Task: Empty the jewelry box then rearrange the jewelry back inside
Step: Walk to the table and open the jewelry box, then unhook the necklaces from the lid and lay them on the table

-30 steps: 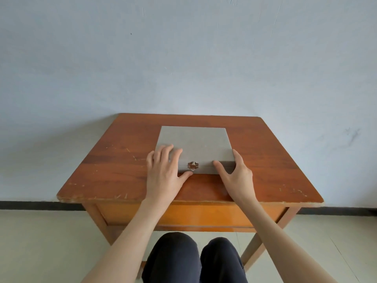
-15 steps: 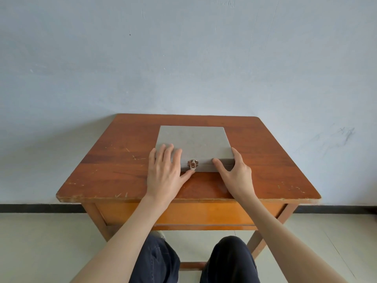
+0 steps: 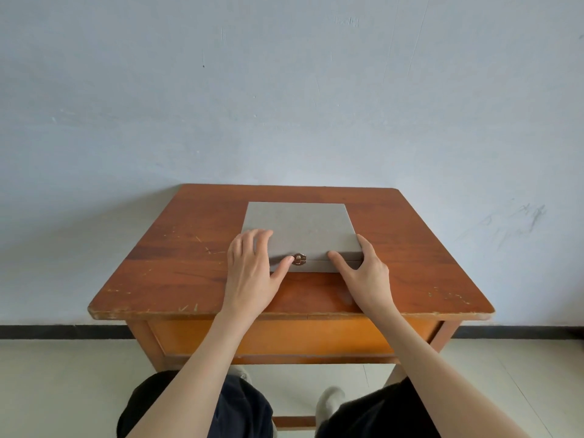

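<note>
Item 1, nearest: my left hand (image 3: 251, 273). Fingers lie flat and relaxed across the near left corner of the lid; the thumb reaches along the front face to touch the clasp (image 3: 299, 259). It holds nothing, only rests and presses.

Item 2: my right hand (image 3: 366, 273). It brackets the near right corner, thumb against the front face, index finger along the right edge. The grip looks light; I cannot tell how firmly it pinches.

Item 3: jewelry box (image 3: 300, 227). Flat, grey, square, lid down, clasp seemingly fastened. It sits flat on the middle of the table (image 3: 177, 248), front face toward me. The contents are hidden.

Handling notes, my judgement: rigid walls and a matte, cloth-like covering that should not slip under the fingers. Likely light, so it may slide on the polished wood unless one hand steadies it. The small metal clasp is the delicate part; I would flick it with a thumb tip, then lift the lid by its front edge beside the clasp. The jewelry inside may be small and loose, so I would keep the base level.

Item 4, farthest: pale wall (image 3: 284, 90) behind the table.
</note>
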Demonstrator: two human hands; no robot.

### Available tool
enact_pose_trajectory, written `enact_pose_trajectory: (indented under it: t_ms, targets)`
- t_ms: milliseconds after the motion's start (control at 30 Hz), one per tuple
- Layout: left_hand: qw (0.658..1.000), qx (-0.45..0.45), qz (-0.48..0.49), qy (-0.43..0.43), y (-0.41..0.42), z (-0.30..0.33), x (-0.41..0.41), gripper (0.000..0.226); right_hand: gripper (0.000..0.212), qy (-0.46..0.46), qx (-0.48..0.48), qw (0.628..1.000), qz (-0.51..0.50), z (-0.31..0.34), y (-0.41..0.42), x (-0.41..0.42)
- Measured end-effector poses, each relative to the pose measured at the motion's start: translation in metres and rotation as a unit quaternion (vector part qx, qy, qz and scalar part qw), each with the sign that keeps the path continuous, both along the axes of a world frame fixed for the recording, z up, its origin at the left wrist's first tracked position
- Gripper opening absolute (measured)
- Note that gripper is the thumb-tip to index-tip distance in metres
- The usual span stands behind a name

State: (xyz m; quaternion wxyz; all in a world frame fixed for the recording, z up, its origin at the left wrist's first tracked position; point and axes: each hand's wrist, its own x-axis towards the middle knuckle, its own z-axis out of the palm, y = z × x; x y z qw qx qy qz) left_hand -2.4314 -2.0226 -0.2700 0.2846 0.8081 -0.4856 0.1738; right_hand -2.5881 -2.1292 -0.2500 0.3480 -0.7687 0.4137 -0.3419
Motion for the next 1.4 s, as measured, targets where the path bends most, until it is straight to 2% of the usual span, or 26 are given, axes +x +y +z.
enact_pose_trajectory:
  t_ms: [67, 133, 200, 367, 600, 767, 900, 1133, 1233, 1400]
  targets:
    - [0.995, -0.029, -0.001, 0.094, 0.002, 0.002, 0.000, 0.077, 0.067, -0.012, 0.005, 1.000, -0.007, -0.001, -0.002, 0.000]
    - [0.969, -0.076, 0.009, 0.237, 0.006, 0.010, -0.002, 0.096, 0.061, -0.033, 0.018, 0.999, -0.015, -0.001, -0.004, 0.000]
    - [0.946, -0.102, 0.022, 0.308, 0.010, 0.015, -0.004, 0.096, 0.055, -0.048, 0.024, 0.998, -0.016, -0.002, -0.005, 0.000]
    - [0.930, -0.125, 0.023, 0.346, 0.016, 0.022, -0.007, 0.075, 0.047, -0.077, 0.033, 0.997, -0.005, -0.001, -0.005, -0.004]
    - [0.902, -0.180, 0.037, 0.392, 0.016, 0.030, -0.001, 0.065, 0.043, -0.149, 0.063, 0.987, -0.019, 0.004, -0.005, -0.003]
    - [0.874, -0.244, 0.009, 0.419, -0.004, 0.050, 0.015, 0.059, 0.039, -0.205, 0.063, 0.976, -0.028, 0.026, -0.024, 0.013]
    - [0.857, -0.282, -0.023, 0.430, -0.026, 0.075, 0.033, 0.041, 0.033, -0.226, 0.044, 0.973, -0.010, 0.047, -0.048, 0.034]
    - [0.886, -0.209, -0.066, 0.409, -0.081, 0.100, 0.085, 0.053, 0.047, -0.226, 0.059, 0.972, 0.038, 0.071, -0.108, 0.088]
    - [0.881, -0.181, -0.069, 0.431, -0.102, 0.105, 0.109, 0.058, 0.042, -0.224, 0.057, 0.972, 0.029, 0.073, -0.132, 0.108]
    - [0.865, -0.190, -0.062, 0.461, -0.127, 0.107, 0.131, 0.061, 0.043, -0.235, 0.077, 0.969, 0.018, 0.070, -0.166, 0.139]
